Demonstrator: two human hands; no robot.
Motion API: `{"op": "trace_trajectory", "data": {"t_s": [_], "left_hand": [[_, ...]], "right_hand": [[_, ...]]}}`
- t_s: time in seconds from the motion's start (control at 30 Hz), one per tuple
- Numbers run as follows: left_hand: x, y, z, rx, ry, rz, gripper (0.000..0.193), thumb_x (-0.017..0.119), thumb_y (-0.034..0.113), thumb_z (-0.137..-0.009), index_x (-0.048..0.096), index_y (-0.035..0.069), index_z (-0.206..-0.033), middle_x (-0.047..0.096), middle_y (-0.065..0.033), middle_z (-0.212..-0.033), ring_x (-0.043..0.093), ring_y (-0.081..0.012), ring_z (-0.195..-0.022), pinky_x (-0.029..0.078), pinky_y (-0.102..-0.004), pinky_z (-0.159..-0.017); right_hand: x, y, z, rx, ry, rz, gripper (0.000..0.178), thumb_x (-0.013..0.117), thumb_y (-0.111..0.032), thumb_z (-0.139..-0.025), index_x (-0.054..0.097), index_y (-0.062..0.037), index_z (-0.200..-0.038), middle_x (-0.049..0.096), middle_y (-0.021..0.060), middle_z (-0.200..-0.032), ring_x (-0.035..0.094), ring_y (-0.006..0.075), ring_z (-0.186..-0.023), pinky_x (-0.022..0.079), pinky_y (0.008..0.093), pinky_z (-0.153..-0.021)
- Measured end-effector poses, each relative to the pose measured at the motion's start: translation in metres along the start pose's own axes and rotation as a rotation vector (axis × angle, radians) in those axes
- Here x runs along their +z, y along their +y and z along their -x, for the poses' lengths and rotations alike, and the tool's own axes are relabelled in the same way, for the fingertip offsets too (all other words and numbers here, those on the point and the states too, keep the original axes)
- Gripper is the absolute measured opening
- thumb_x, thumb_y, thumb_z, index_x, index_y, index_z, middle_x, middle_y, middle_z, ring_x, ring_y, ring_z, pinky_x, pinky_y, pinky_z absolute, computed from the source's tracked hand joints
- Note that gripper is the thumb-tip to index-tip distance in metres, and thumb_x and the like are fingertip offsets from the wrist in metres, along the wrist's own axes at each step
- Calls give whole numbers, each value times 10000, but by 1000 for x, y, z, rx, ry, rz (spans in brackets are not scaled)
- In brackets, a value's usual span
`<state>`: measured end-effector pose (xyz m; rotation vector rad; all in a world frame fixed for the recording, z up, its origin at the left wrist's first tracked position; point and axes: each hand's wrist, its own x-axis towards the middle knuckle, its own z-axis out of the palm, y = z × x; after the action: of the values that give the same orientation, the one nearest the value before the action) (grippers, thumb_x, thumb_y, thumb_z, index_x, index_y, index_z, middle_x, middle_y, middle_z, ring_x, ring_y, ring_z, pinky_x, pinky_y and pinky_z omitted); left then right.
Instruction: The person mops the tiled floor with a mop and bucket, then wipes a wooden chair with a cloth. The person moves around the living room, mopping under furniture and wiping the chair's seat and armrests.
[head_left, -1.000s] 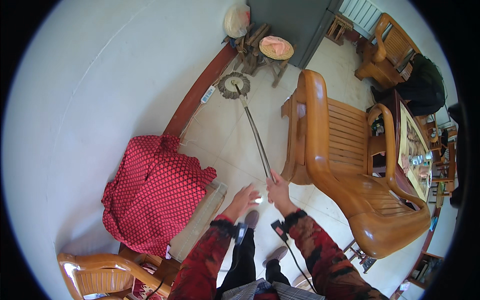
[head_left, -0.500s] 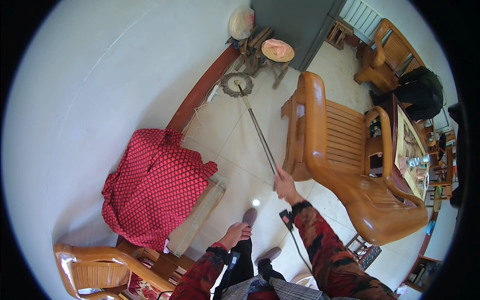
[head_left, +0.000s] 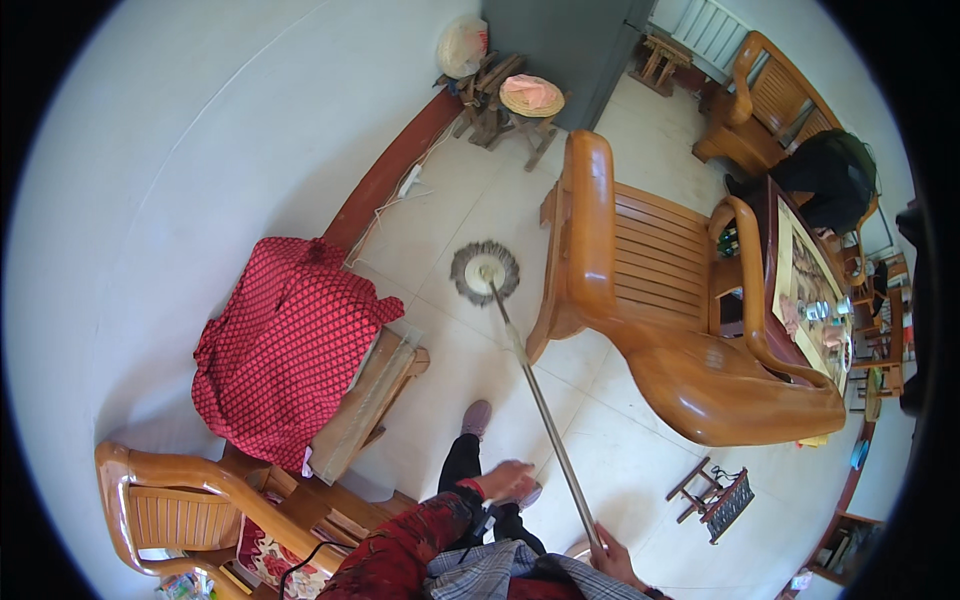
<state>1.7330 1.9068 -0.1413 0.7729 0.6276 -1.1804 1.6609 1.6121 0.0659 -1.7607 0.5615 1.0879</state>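
Observation:
A mop (head_left: 545, 405) with a long metal pole and a round white head edged with grey fringe (head_left: 485, 274) stretches across the tiled floor. Its head lies flat on the tiles between the cloth-covered table and the wooden armchair. My right hand (head_left: 620, 562) is closed round the upper end of the pole, close to my body at the lower edge. My left hand (head_left: 508, 482) is held in front of me, left of the pole and apart from it, with loosely extended fingers and nothing visible in it.
A big wooden armchair (head_left: 660, 260) stands right of the mop. To the left, a red patterned cloth (head_left: 295, 345) covers a low wooden table. A white power strip (head_left: 410, 180) with cables lies along the wall. A small folding stool (head_left: 728, 505) is at right; a person bends over far right.
The mop head has come from beside the wall toward me. My right hand has drawn the pole back to my body, and my left hand has shifted slightly right.

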Motion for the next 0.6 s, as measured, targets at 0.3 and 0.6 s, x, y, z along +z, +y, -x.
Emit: {"op": "trace_trajectory", "data": {"t_s": [0.3, 0.6], "left_hand": [[61, 34, -22, 163, 103, -427, 418, 548, 400, -957, 546, -5, -1061, 676, -137, -984, 696, -224, -781, 564, -368, -616], [-33, 174, -4, 371, 220, -203, 370, 525, 365, -987, 544, 48, -1178, 646, -97, -1050, 644, -189, -874, 530, -323, -733]], "right_hand": [[47, 6, 1, -186, 165, -190, 531, 603, -102, -924, 461, -90, -1435, 499, -55, -734, 406, 73, -597, 381, 240, -536], [94, -159, -190, -243, 245, -77, 477, 583, -194, -959, 479, -134, -1421, 518, -7, -596, 446, 70, -399, 360, 252, -347]]}}
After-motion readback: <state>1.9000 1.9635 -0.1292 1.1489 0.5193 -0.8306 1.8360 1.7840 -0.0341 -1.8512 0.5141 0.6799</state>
